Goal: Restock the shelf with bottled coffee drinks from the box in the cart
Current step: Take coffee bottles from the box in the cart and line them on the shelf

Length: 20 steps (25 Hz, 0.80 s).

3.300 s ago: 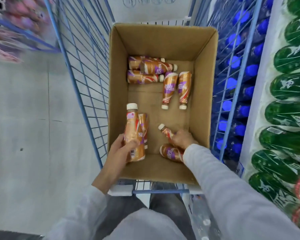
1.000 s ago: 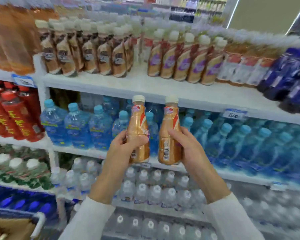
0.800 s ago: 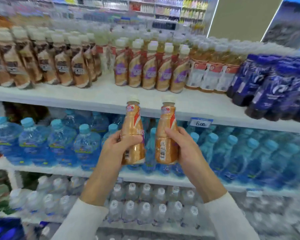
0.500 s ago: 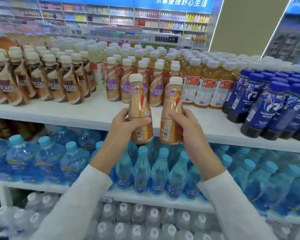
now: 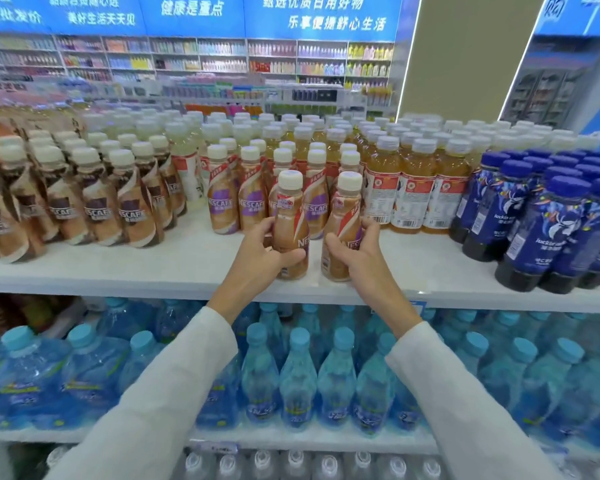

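My left hand (image 5: 257,259) grips a gold-and-purple bottled coffee drink (image 5: 289,216) with a white cap. My right hand (image 5: 359,254) grips a second coffee bottle (image 5: 343,216) of the same kind. Both bottles stand upright with their bases on the front of the white top shelf (image 5: 187,268), just ahead of the rows of matching coffee bottles (image 5: 253,199). The cart and its box are out of view.
Brown coffee bottles (image 5: 97,202) fill the shelf's left part, amber tea bottles (image 5: 409,188) and dark blue bottles (image 5: 541,230) its right. Blue water bottles (image 5: 298,379) stand on the shelf below. More aisles lie behind.
Both hands carried the two bottles from the cart's box up to the shelf. In the last half second they moved forward and set the bottles' bases onto the top shelf.
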Tool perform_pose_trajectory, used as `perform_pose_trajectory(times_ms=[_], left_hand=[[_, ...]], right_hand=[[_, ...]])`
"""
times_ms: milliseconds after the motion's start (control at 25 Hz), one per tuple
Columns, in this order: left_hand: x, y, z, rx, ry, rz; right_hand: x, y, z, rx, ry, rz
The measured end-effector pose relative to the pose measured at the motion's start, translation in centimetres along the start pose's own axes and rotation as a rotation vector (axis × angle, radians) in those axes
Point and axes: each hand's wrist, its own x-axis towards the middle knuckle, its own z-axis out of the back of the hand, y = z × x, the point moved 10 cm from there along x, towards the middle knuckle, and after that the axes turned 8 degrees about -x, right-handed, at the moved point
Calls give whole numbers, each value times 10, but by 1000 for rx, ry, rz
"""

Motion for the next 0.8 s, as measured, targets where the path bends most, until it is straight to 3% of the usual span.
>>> perform_pose_trajectory(times_ms=[120, 240, 520, 800], left_hand=[[-7, -1, 2, 67, -41, -73], [-16, -7, 8, 167, -152, -124], [-8, 14, 9, -35, 34, -15], [-18, 5, 14, 90, -95, -107]], right_hand=[[0, -2, 7, -123, 84, 0], [0, 0, 19, -219, 51, 22], [-5, 5, 17, -275, -84, 86], [-19, 10, 15, -241, -197, 97]])
